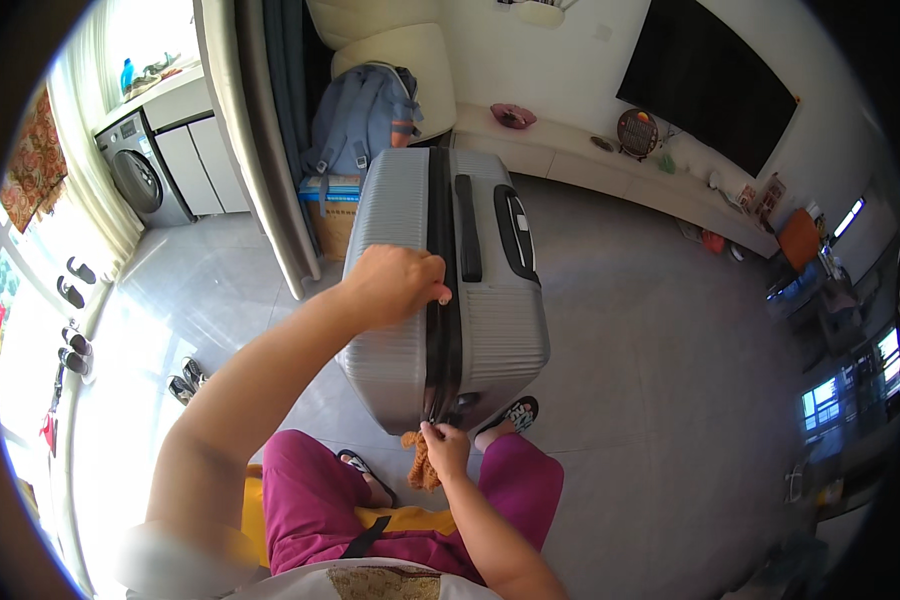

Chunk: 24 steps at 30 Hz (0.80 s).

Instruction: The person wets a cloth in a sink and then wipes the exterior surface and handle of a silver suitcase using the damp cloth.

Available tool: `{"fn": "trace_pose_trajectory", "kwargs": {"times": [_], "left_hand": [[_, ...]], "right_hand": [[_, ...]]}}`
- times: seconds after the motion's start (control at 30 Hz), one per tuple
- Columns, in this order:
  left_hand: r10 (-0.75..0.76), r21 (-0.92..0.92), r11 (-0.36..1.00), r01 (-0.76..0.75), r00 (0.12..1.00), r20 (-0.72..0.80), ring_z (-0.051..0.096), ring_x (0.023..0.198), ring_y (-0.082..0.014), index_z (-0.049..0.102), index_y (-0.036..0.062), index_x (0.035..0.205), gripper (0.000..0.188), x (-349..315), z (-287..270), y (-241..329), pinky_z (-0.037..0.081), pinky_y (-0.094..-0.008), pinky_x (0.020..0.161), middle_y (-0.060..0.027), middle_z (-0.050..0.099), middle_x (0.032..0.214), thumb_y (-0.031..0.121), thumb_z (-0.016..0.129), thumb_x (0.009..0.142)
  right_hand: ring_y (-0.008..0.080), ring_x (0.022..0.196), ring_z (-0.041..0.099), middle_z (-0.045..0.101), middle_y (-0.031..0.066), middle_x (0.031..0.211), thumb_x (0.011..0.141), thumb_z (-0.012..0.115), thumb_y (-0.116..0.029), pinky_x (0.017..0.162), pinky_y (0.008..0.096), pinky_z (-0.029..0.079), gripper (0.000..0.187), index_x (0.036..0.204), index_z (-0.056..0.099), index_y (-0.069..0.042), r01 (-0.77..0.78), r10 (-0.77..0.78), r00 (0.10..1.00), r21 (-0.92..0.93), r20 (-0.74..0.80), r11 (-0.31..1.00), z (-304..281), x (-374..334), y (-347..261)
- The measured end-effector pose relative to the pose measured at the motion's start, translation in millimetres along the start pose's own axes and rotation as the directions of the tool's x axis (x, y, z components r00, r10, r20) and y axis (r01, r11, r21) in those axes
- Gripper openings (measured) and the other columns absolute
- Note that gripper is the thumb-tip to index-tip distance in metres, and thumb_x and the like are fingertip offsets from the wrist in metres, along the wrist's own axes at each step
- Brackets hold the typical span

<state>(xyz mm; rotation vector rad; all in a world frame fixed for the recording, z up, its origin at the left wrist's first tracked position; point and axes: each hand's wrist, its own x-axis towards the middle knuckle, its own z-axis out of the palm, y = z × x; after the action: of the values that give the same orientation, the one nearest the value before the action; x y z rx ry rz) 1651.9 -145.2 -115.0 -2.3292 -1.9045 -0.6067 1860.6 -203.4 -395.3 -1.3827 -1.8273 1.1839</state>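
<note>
A large silver-grey ribbed suitcase [500, 335] stands upright before my knees, a black zip band [438, 215] running along its top and near side. My left hand [400, 283] is closed over that band at mid-length, thumb and fingers pressed together; what they pinch is hidden. Lower down, at the near end of the zip, my right hand [446, 450] has its fingers closed at the upper part of a fuzzy orange-brown charm [422, 465], which hangs beside the suitcase. A black carry handle [468, 228] lies along the top, right of the band; another handle [516, 232] is on the right.
Behind the suitcase, a blue-grey backpack [360, 115] rests on a box [338, 222] by a cream chair. A low white cabinet [590, 165] runs along the far wall. Left are a curtain [260, 150], a washing machine [142, 170] and several shoes [185, 380]. My legs flank the suitcase's near end.
</note>
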Motion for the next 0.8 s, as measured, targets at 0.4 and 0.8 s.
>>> {"fn": "trace_pose_trajectory", "kwargs": {"times": [0.4, 0.8], "left_hand": [[-0.572, 0.157, 0.774, 0.613, 0.784, -0.242, 0.067, 0.087, -0.0327, 0.063, 0.0073, 0.084, 0.036, 110.8, 44.8, -120.6, 0.052, -0.0427, 0.074, -0.0120, 0.069, 0.088, 0.043, 0.060, 0.090], [0.404, -0.175, 0.904, -0.390, 0.914, 0.047, 0.048, 0.125, -0.0379, 0.061, 0.0059, 0.114, 0.059, -35.6, -6.3, -24.7, 0.039, -0.0569, 0.102, -0.0139, 0.056, 0.120, 0.052, 0.073, 0.078]], "right_hand": [[0.0331, 0.076, 0.067, 0.069, 0.0163, 0.078, 0.083, 0.065, -0.052, 0.072, 0.0386, 0.052, 0.049, 0.083, 0.073, -0.004, -0.162, 0.249, 0.945, -0.355, 0.215, 0.921, 44.3, 6.2, 68.7], [0.0226, 0.075, 0.063, 0.067, 0.0079, 0.099, 0.074, 0.076, -0.013, 0.067, 0.0346, 0.050, 0.023, 0.095, 0.068, -0.007, 0.720, -0.694, 0.694, -0.219, 0.193, 0.659, -163.3, 13.9, -223.4]]}}
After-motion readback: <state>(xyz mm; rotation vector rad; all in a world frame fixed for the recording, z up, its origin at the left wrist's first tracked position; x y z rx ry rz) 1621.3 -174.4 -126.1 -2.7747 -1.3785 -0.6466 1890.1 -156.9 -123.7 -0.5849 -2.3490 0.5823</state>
